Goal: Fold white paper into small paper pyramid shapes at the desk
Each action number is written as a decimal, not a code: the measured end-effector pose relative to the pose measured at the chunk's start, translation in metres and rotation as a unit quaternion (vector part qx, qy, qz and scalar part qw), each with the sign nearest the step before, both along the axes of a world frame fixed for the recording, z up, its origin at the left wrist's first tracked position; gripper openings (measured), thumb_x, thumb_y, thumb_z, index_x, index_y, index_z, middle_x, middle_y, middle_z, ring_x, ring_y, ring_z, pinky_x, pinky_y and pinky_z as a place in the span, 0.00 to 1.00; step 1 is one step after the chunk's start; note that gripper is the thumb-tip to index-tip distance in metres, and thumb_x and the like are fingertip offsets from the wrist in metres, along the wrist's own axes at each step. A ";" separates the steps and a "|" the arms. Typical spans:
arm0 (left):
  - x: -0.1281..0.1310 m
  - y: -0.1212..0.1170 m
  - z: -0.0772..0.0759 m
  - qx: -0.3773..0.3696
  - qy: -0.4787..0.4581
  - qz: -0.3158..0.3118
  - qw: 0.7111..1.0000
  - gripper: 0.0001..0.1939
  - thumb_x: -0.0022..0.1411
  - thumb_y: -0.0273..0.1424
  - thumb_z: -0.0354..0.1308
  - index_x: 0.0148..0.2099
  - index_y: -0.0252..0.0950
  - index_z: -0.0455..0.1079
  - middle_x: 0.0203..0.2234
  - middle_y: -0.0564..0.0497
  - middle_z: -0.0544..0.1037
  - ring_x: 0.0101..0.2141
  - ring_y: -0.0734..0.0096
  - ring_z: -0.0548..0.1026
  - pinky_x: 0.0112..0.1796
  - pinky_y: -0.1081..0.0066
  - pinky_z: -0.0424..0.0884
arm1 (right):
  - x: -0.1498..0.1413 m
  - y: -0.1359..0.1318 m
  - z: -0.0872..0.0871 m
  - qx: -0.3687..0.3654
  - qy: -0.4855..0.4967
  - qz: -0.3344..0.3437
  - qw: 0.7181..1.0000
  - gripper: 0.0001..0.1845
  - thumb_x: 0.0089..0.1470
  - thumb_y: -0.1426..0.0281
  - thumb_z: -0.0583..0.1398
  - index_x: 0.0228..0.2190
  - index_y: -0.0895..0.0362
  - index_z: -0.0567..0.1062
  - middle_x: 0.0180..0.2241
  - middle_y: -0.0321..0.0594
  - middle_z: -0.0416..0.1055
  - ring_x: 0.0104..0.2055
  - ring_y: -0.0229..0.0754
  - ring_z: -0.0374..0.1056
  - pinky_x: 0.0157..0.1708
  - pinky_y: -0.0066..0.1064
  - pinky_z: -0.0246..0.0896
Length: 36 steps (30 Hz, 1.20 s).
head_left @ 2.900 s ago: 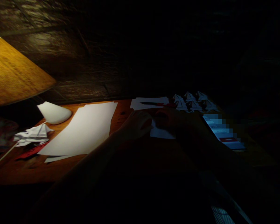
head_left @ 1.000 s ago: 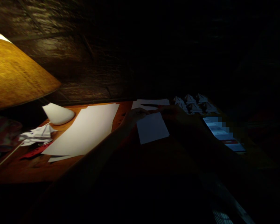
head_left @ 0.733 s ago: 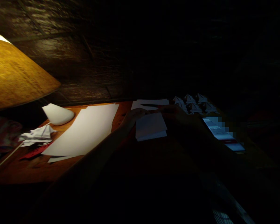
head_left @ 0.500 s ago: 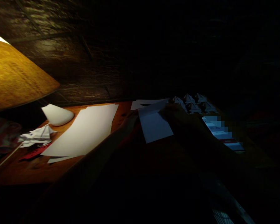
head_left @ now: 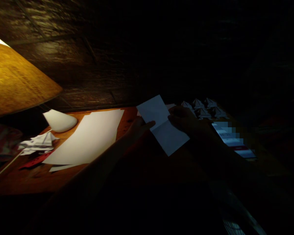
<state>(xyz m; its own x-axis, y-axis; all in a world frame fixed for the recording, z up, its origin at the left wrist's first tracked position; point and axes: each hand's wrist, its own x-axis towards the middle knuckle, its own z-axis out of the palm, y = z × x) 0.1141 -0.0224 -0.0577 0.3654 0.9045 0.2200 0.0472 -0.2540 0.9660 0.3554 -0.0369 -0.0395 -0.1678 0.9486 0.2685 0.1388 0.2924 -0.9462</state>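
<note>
A creased sheet of paper is held up between my two hands, a fold line running across its middle. My left hand grips its left edge near the crease, thumb on the front face. On the opposite edge, my right hand pinches the paper at the other end of the crease; its fingers are dim in the shadow. Behind the right hand stand several folded paper shapes in rows. Part of another paper shows behind the held sheet.
A stack of white sheets lies on the wooden table. Further left are a lit lamp with a yellow shade and white base, crumpled paper and a red object. A phone-like lit screen lies right.
The paper has turned and opened out, its upper half now rising to the left above my hands. My left thumb has come onto its front face.
</note>
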 end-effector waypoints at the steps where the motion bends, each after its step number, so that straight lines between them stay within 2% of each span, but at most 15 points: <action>1: 0.001 0.001 -0.001 -0.003 0.000 0.017 1.000 0.23 0.55 0.45 0.70 0.46 0.35 0.77 0.46 0.40 0.83 0.50 0.47 0.80 0.53 0.48 0.77 | 0.000 0.001 -0.001 -0.001 -0.013 -0.003 1.000 0.13 0.49 0.62 0.66 0.36 0.54 0.75 0.33 0.38 0.76 0.32 0.41 0.69 0.31 0.33 0.64; 5: 0.001 0.003 -0.001 -0.018 -0.016 0.032 0.999 0.18 0.54 0.39 0.70 0.44 0.34 0.77 0.45 0.42 0.84 0.48 0.48 0.80 0.54 0.47 0.76 | 0.001 0.004 -0.005 -0.015 -0.020 0.021 0.999 0.16 0.47 0.61 0.68 0.37 0.55 0.76 0.34 0.39 0.78 0.33 0.42 0.72 0.32 0.34 0.67; 10: 0.001 -0.002 0.005 -0.030 -0.019 0.033 0.999 0.20 0.55 0.37 0.69 0.49 0.35 0.74 0.48 0.41 0.82 0.50 0.49 0.80 0.54 0.49 0.75 | 0.002 0.006 -0.008 -0.003 -0.033 0.075 0.997 0.19 0.45 0.62 0.71 0.39 0.53 0.76 0.39 0.41 0.81 0.40 0.46 0.76 0.41 0.39 0.73; 16: 0.002 0.002 0.005 0.038 -0.016 0.067 0.997 0.23 0.56 0.39 0.67 0.51 0.35 0.69 0.48 0.42 0.80 0.51 0.53 0.78 0.52 0.55 0.73 | 0.005 0.002 -0.008 0.008 -0.086 0.111 0.990 0.22 0.49 0.65 0.69 0.46 0.55 0.77 0.48 0.44 0.80 0.47 0.50 0.77 0.47 0.44 0.72; 19: 0.001 0.005 0.001 0.031 -0.021 0.080 0.996 0.26 0.52 0.36 0.69 0.51 0.35 0.68 0.45 0.44 0.80 0.48 0.55 0.79 0.49 0.57 0.74 | 0.005 0.002 -0.010 0.031 -0.128 0.101 0.986 0.23 0.53 0.64 0.67 0.50 0.55 0.77 0.53 0.47 0.78 0.51 0.53 0.76 0.52 0.48 0.70; 22: 0.001 0.006 -0.003 -0.004 -0.014 0.057 0.998 0.23 0.53 0.32 0.69 0.50 0.35 0.68 0.44 0.44 0.80 0.46 0.55 0.79 0.47 0.57 0.75 | 0.007 0.008 -0.015 0.089 -0.160 0.066 0.981 0.19 0.55 0.65 0.65 0.49 0.55 0.78 0.52 0.46 0.79 0.53 0.53 0.74 0.56 0.50 0.66; 26: 0.003 0.004 -0.007 -0.027 -0.006 0.026 0.999 0.19 0.54 0.29 0.68 0.47 0.35 0.68 0.41 0.45 0.81 0.43 0.58 0.79 0.45 0.59 0.76 | 0.011 0.016 -0.020 0.110 -0.232 0.018 0.966 0.14 0.55 0.66 0.65 0.44 0.55 0.79 0.45 0.47 0.80 0.45 0.51 0.75 0.49 0.46 0.69; 29: 0.003 0.004 -0.005 -0.018 0.024 0.035 0.999 0.12 0.57 0.31 0.66 0.43 0.35 0.69 0.35 0.48 0.80 0.37 0.62 0.79 0.39 0.64 0.75 | 0.011 0.015 -0.019 0.111 -0.270 0.015 0.956 0.11 0.55 0.68 0.65 0.41 0.57 0.79 0.40 0.47 0.80 0.39 0.49 0.74 0.42 0.41 0.69; 33: 0.001 0.004 0.001 0.004 0.075 0.063 0.995 0.06 0.60 0.31 0.63 0.36 0.35 0.69 0.27 0.52 0.77 0.29 0.69 0.77 0.32 0.71 0.71 | 0.008 0.010 -0.017 0.128 -0.302 0.001 0.945 0.06 0.53 0.72 0.65 0.36 0.58 0.79 0.44 0.49 0.79 0.39 0.47 0.74 0.39 0.37 0.67; 36: 0.001 0.004 0.004 -0.011 0.095 0.082 0.992 0.04 0.59 0.28 0.62 0.36 0.35 0.70 0.24 0.53 0.77 0.26 0.71 0.76 0.29 0.73 0.68 | 0.008 0.010 -0.019 0.149 -0.315 -0.004 0.937 0.08 0.51 0.74 0.64 0.37 0.57 0.79 0.50 0.50 0.78 0.42 0.48 0.74 0.42 0.36 0.67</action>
